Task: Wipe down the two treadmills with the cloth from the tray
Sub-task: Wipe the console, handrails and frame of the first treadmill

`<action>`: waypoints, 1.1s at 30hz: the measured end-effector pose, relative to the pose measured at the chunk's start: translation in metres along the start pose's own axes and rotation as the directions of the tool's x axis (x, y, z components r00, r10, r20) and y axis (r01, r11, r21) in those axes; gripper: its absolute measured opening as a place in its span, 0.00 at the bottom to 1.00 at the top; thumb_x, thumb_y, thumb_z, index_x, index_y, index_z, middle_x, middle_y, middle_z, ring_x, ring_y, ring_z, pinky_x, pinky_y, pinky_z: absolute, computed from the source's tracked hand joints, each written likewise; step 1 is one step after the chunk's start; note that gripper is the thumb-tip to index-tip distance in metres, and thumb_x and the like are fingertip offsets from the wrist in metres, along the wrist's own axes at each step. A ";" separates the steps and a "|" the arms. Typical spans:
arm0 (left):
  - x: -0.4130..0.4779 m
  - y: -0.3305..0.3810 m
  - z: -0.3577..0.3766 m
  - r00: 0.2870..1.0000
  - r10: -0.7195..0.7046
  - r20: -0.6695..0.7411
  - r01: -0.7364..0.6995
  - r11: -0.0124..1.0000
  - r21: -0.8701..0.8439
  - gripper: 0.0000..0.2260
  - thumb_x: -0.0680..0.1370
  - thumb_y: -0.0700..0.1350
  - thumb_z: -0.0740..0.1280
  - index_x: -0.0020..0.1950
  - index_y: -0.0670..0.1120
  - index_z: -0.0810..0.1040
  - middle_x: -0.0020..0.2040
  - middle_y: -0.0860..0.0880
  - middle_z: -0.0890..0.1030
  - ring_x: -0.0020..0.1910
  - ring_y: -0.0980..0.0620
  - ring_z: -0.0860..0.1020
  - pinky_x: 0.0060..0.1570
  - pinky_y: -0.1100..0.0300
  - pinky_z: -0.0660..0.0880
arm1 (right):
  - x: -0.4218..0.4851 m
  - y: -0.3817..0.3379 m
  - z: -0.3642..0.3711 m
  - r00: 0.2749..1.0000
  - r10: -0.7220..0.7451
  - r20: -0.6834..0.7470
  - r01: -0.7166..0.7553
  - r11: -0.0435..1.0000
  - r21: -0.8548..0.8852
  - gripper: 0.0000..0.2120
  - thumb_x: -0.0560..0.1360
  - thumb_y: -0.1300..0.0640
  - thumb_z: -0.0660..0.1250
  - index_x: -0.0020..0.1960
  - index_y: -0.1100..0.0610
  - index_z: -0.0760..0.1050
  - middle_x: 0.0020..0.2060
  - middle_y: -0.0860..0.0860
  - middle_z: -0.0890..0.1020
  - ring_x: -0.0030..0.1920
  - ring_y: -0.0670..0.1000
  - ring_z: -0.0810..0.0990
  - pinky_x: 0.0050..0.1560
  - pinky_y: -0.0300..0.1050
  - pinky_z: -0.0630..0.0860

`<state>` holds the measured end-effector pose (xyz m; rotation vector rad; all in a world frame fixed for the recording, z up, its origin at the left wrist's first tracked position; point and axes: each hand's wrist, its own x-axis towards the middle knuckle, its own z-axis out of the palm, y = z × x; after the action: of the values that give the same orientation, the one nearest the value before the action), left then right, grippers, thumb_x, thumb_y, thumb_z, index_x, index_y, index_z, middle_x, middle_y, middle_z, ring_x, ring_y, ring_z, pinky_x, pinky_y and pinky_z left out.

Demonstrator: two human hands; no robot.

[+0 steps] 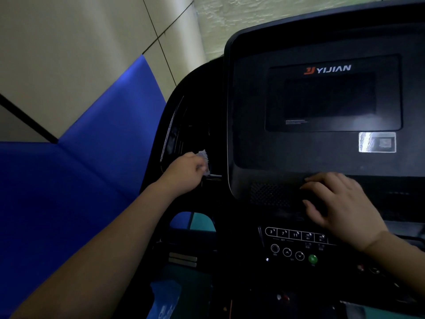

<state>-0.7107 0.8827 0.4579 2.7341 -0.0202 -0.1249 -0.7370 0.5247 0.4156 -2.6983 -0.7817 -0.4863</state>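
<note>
A black treadmill console (253, 134) with a dark screen fills the right of the view. My left hand (186, 173) grips a small pale crumpled cloth (204, 157) and holds it against the recessed pocket on the console's left side. My right hand (338, 201) rests with relaxed, spread fingers on the ledge below the screen, above the row of buttons (296, 236). Most of the cloth is hidden inside my fingers.
Blue padded panels (69, 180) and beige wall tiles (69, 54) stand close on the left. A green round button (312, 258) sits on the lower control panel. Something blue (164, 298) lies low beside the treadmill. A silver sticker (377, 142) is under the screen.
</note>
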 end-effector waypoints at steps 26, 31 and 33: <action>-0.010 0.007 -0.003 0.994 0.113 -0.007 -0.113 0.993 -0.020 0.09 0.80 0.43 0.59 0.55 0.45 0.77 0.50 0.48 0.78 0.51 0.50 0.75 0.52 0.53 0.73 | 0.000 -0.001 -0.002 1.000 0.010 0.014 -0.010 1.000 0.002 0.17 0.72 0.46 0.60 0.52 0.54 0.79 0.51 0.52 0.78 0.50 0.57 0.77 0.51 0.53 0.73; -0.009 0.032 0.015 0.985 0.150 -0.086 -0.152 0.988 -0.018 0.07 0.79 0.41 0.59 0.44 0.45 0.74 0.41 0.51 0.74 0.43 0.51 0.72 0.42 0.57 0.68 | 0.000 -0.002 -0.002 1.000 0.011 0.006 -0.011 1.000 -0.004 0.16 0.72 0.47 0.60 0.52 0.54 0.79 0.51 0.52 0.79 0.50 0.57 0.77 0.50 0.52 0.72; -0.008 0.035 0.021 0.985 0.124 -0.121 -0.130 0.991 -0.040 0.08 0.79 0.41 0.58 0.41 0.46 0.71 0.38 0.53 0.72 0.41 0.53 0.71 0.39 0.60 0.66 | 0.000 -0.002 -0.002 1.000 0.012 -0.002 -0.012 1.000 -0.005 0.16 0.72 0.47 0.60 0.51 0.55 0.79 0.51 0.52 0.79 0.50 0.58 0.78 0.50 0.53 0.73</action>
<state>-0.7200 0.8423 0.4533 2.6785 -0.1561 0.0716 -0.7385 0.5263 0.4177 -2.7052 -0.7642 -0.4886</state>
